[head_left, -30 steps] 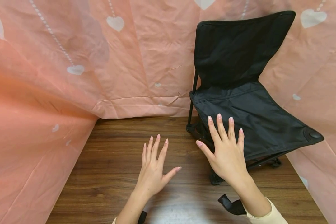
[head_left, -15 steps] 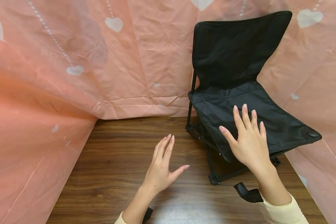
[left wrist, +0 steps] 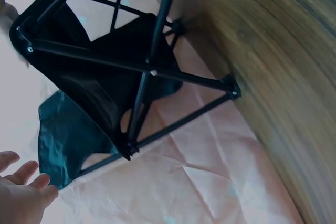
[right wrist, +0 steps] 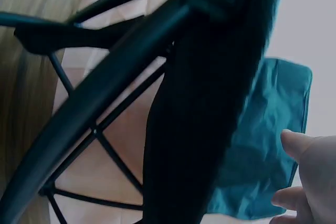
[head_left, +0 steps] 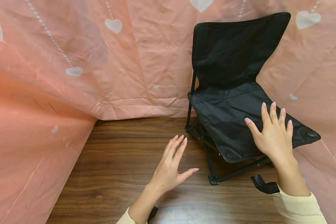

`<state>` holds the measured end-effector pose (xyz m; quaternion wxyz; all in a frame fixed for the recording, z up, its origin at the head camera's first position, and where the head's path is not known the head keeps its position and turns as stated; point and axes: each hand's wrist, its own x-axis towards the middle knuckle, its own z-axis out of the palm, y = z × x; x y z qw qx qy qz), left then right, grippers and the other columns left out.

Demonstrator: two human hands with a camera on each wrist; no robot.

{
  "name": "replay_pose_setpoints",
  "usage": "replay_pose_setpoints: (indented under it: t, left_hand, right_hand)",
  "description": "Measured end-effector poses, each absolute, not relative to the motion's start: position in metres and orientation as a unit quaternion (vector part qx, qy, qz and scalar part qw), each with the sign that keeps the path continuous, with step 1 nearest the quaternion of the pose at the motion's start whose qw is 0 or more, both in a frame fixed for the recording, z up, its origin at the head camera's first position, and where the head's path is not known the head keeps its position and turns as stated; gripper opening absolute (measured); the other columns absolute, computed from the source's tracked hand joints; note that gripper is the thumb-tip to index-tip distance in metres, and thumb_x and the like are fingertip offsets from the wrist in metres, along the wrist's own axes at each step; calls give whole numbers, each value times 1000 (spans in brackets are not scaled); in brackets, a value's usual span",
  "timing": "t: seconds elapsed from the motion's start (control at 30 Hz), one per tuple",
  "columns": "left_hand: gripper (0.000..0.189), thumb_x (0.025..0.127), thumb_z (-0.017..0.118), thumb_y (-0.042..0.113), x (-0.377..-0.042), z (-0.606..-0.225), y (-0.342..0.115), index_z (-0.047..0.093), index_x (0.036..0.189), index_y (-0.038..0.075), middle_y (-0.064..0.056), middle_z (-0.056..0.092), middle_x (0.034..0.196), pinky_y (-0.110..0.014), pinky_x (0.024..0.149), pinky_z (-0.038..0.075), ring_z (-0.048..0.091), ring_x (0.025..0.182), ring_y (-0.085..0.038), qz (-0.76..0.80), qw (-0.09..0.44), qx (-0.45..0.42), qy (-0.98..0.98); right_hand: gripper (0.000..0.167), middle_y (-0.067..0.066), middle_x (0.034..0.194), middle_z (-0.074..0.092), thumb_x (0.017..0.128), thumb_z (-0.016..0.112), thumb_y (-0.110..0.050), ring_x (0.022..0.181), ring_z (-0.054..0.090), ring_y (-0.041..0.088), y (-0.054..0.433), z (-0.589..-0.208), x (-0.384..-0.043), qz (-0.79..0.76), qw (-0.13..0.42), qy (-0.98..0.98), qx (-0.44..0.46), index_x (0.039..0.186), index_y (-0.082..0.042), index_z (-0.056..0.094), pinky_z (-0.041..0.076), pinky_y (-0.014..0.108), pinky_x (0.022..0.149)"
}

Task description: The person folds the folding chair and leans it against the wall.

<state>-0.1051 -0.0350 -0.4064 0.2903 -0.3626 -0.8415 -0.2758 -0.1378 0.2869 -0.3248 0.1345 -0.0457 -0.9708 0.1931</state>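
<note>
A black folding chair (head_left: 229,121) with a fabric seat and backrest stands unfolded at the right of the head view. My right hand (head_left: 277,137), fingers spread, hovers over the right front part of its seat and holds nothing. Left of the chair, my left hand (head_left: 168,171) is held above the floor with fingers extended and thumb out, also with nothing in it. Crossed tube legs (left wrist: 152,72) of the chair show in the left wrist view, my left fingers (left wrist: 39,182) at its lower left. In the right wrist view, the seat edge and frame (right wrist: 94,98) appear close up.
Brown wood-grain flooring (head_left: 114,174) lies under the chair. Peach fabric (head_left: 156,56) printed with white hearts hangs behind and on both sides, close against the chair's back and right. Each wrist carries a black mount (head_left: 264,185).
My right hand has moved right across the seat, from its left front to its right front, uncovering the near left corner. My left hand has shifted right, its fingers drawn closer together. The chair stays put.
</note>
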Motion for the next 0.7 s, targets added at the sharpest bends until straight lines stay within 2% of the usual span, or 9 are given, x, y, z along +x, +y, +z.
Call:
replay_pose_setpoints:
  t: [0.1, 0.23, 0.3, 0.5, 0.7]
  left_hand:
    - [99, 77, 79, 44, -109, -403, -27, 28, 152, 4, -14, 33, 153, -42, 116, 37, 30, 145, -32, -285, 286, -381, -832]
    - [95, 78, 79, 42, -114, -399, -16, 32, 150, 3, -15, 35, 151, -38, 117, 36, 30, 145, -32, -290, 285, -414, -815]
    - [92, 79, 79, 42, -115, -397, -11, 34, 149, 2, -15, 36, 151, -37, 118, 34, 31, 144, -31, -285, 289, -428, -807]
    - [84, 82, 75, 43, -118, -395, 4, 38, 147, 4, -15, 40, 148, -34, 120, 31, 33, 144, -29, -246, 294, -460, -801]
    - [77, 84, 74, 39, -120, -392, 19, 42, 143, 1, -17, 42, 145, -29, 119, 32, 36, 142, -30, -250, 286, -488, -786]
  right_hand:
    - [80, 17, 161, -12, 100, 33, -55, 148, -14, 39, 298, -329, -140, 228, 164, -958, -50, 155, -5, 3, -4, 67, 117]
    - [75, 22, 160, 1, 101, 42, -44, 149, 1, 40, 316, -335, -143, 269, 223, -935, -61, 154, 1, 12, 5, 62, 120]
    - [74, 23, 160, 4, 101, 43, -41, 149, 4, 42, 325, -337, -143, 274, 234, -930, -74, 153, 3, 14, 8, 63, 119]
    - [82, 26, 157, -13, 100, 40, -42, 146, -14, 44, 353, -347, -142, 271, 191, -936, -113, 151, 8, -1, -5, 65, 117]
    - [81, 31, 153, -19, 100, 38, -40, 142, -20, 49, 374, -356, -137, 280, 169, -934, -146, 149, 12, 0, -9, 62, 118]
